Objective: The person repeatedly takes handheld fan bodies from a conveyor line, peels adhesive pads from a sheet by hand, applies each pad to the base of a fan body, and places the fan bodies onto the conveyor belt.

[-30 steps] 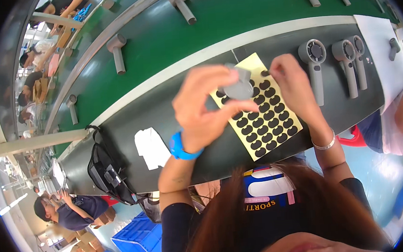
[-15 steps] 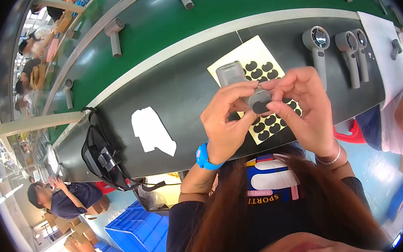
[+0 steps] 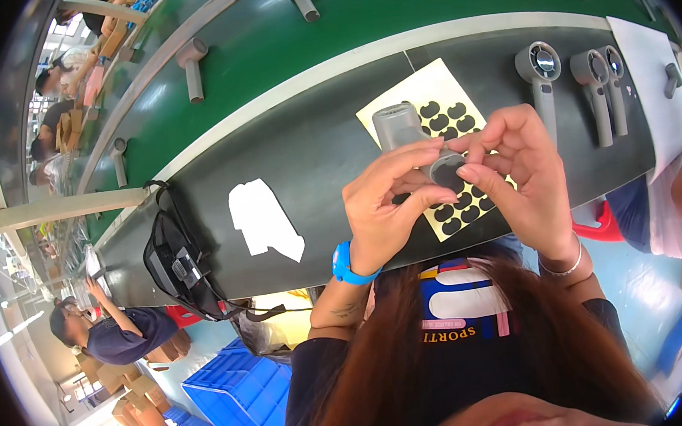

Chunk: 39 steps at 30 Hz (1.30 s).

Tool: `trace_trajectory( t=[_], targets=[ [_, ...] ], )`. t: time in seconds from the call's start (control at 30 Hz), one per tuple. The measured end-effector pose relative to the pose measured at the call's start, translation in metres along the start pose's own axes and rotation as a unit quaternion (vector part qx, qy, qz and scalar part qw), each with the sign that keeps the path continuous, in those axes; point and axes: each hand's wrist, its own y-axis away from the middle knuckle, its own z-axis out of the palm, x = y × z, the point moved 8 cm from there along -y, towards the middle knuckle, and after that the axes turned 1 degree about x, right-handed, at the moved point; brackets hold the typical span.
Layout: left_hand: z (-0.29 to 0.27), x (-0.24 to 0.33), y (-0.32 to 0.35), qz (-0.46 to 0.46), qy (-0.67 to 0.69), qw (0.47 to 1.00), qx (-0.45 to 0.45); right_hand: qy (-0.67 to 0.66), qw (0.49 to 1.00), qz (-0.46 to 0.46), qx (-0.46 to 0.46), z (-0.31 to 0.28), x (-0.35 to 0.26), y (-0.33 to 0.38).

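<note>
Both hands point(image 3: 451, 192) pinch a grey fan part point(image 3: 411, 139) above the sticker sheet point(image 3: 439, 113).

free: bare dark tabletop point(image 3: 312, 147) between white paper scrap point(image 3: 264, 219) and yellow sticker sheet point(image 3: 440, 145) | blocked right: three grey handheld fans point(image 3: 579, 86) | blocked left: black pouch point(image 3: 173, 266)

Both hands meet over the near edge of the worktable point(image 3: 311, 143), the left hand point(image 3: 389, 209) just left of the right hand point(image 3: 518, 171), with a small fan point(image 3: 419, 139) held between them. Under them on the table lies a sticker sheet point(image 3: 428, 102). Left of it lies a paper scrap point(image 3: 261, 219), and further left a pouch point(image 3: 173, 262). Right of the sheet lie three more fans point(image 3: 579, 86). Beyond the table runs a conveyor belt point(image 3: 389, 9). Crates point(image 3: 235, 397) sit below, near left.
</note>
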Motion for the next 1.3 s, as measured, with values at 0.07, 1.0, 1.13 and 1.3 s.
trace_trajectory(
  t=[0.07,1.0,1.13,1.3],
  targets=[
    [-0.0008,0.0000,0.0005,0.005,0.005,1.000,0.016,0.010,1.000,-0.002,0.000,-0.0001,-0.0004,-0.0002],
    [0.0045,0.0010,-0.0054,-0.017,-0.004,1.000,0.016,0.046,0.999,-0.008,0.007,-0.0044,-0.0043,-0.0042],
    [0.0044,0.0015,-0.0052,-0.007,-0.004,1.000,0.028,0.063,0.998,-0.008,0.009,-0.0045,-0.0063,-0.0041],
    [0.0066,-0.0004,-0.0052,-0.011,0.002,0.999,0.030,0.087,0.996,-0.014,0.018,-0.0058,-0.0086,-0.0032]
  ],
)
